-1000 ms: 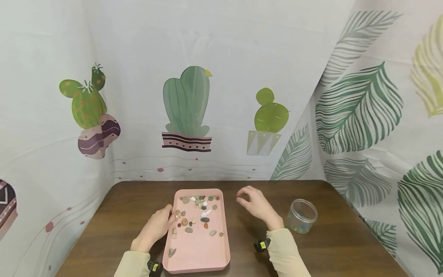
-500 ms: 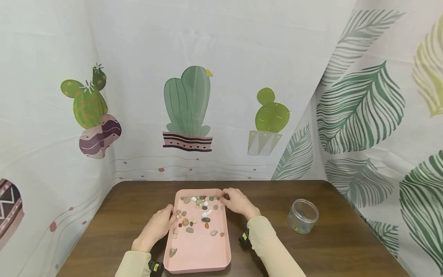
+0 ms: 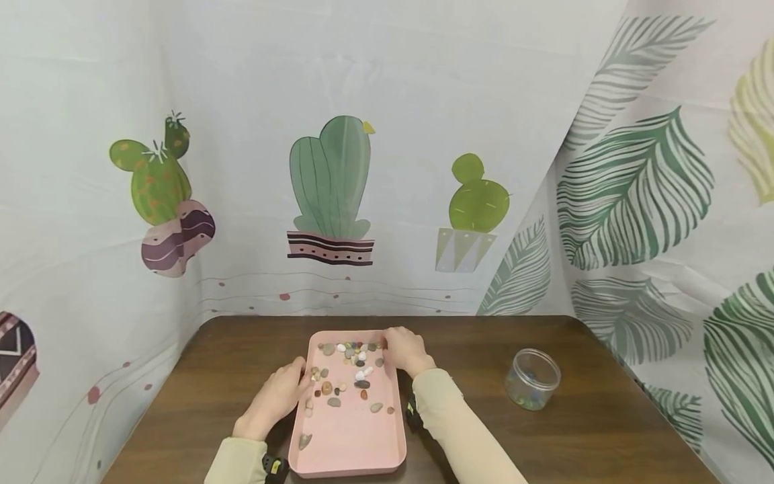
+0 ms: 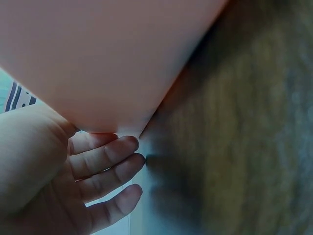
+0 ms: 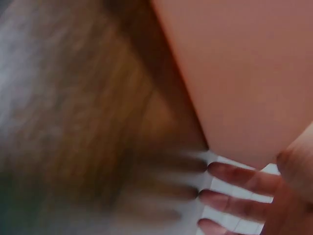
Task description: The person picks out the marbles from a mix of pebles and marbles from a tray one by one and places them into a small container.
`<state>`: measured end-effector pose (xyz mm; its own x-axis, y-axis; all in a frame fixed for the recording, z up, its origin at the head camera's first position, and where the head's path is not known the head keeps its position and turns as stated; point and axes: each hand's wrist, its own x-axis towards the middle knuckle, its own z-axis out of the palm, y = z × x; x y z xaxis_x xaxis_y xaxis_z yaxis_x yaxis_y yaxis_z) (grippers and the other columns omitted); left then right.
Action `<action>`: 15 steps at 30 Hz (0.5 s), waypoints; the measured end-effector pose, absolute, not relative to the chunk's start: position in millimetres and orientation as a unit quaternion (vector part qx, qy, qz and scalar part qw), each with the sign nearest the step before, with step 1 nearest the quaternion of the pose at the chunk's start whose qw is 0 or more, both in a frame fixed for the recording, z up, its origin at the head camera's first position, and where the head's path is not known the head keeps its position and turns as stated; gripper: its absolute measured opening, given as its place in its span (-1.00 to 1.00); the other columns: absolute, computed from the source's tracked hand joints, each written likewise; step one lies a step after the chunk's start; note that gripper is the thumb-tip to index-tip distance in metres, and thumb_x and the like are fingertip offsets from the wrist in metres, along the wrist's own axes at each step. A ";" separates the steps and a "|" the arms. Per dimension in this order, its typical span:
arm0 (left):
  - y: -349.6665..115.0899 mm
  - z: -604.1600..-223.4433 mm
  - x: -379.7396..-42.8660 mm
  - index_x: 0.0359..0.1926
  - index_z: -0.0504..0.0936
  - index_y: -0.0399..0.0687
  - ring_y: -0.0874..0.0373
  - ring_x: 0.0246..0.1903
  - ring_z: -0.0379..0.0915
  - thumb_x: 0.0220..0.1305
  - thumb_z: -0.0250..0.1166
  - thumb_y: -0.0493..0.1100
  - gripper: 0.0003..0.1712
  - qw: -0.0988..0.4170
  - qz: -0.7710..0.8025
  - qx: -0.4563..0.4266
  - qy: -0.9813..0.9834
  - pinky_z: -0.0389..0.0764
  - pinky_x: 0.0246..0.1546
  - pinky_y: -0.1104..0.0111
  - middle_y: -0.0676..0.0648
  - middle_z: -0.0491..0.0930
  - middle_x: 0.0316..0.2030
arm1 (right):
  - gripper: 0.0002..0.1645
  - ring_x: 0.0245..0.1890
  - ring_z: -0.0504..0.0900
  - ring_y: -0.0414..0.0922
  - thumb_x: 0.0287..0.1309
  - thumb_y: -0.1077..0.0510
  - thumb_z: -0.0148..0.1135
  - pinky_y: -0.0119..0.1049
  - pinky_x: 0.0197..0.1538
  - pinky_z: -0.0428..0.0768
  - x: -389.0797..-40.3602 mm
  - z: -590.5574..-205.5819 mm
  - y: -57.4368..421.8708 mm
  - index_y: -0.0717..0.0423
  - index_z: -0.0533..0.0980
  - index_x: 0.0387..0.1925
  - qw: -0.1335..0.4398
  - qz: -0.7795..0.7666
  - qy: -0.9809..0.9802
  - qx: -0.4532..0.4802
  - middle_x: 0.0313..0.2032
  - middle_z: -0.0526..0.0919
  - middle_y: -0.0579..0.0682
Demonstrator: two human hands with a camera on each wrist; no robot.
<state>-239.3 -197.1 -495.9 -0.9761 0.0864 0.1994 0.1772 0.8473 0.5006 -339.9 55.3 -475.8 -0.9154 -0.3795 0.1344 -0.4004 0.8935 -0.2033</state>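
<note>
A pink rectangular tray point(image 3: 353, 440) lies on the table with many small stones in it, mostly in its far half. At its left long side my left hand point(image 3: 277, 391) holds the wall, thumb over the rim and fingers along the outside. The left wrist view shows those bent fingers point(image 4: 105, 169) beside the pink wall. Near the far right corner my right hand point(image 3: 405, 351) grips the tray's side, thumb at the rim, hiding part of that corner. In the right wrist view, its fingers point(image 5: 244, 183) show outside the wall; the index finger is hidden.
A clear round jar point(image 3: 532, 380) with blue and green pieces inside stands on the right of the brown wooden table point(image 3: 484, 430). Behind the table hangs a white cloth point(image 3: 242, 202) printed with cacti and leaves.
My right hand has moved left from the bare table to the tray's far right corner and taken hold of its side. The left hand stays at the tray's left side.
</note>
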 end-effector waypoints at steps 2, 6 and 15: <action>-196.4 -495.8 -239.3 -0.36 0.38 -0.05 0.25 -0.65 0.25 0.23 0.06 -0.13 -0.90 0.083 -0.271 -0.069 -0.957 0.29 -0.63 0.36 0.10 0.33 -0.63 | -0.87 -0.54 0.41 -0.17 -0.09 0.13 0.20 -0.13 -0.50 0.36 -339.2 -474.5 53.2 -0.14 0.43 -0.62 0.044 0.094 -0.976 0.190 -0.57 0.43 -0.19; -194.4 -494.9 -239.3 -0.37 0.38 -0.05 0.24 -0.64 0.26 0.24 0.06 -0.14 -0.90 0.084 -0.267 -0.066 -0.958 0.30 -0.62 0.35 0.10 0.34 -0.62 | -0.80 -0.53 0.43 -0.14 -0.03 0.10 0.17 -0.10 -0.49 0.36 -337.8 -471.8 50.2 -0.13 0.39 -0.67 0.045 0.067 -0.981 0.175 -0.55 0.44 -0.15; -196.3 -496.4 -239.9 -0.39 0.37 -0.05 0.23 -0.63 0.24 0.22 0.08 -0.15 -0.90 0.085 -0.263 -0.062 -0.959 0.29 -0.62 0.35 0.08 0.32 -0.62 | -0.93 -0.52 0.43 -0.17 -0.10 0.09 0.24 -0.15 -0.48 0.37 -336.7 -468.9 51.7 -0.09 0.48 -0.54 0.020 0.085 -0.980 0.180 -0.55 0.44 -0.20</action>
<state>-239.9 -196.3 -496.4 -0.9779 0.0741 0.1955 0.1634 0.8541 0.4937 -336.7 51.7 -468.9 -0.9346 -0.3488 0.0699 -0.3556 0.9211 -0.1588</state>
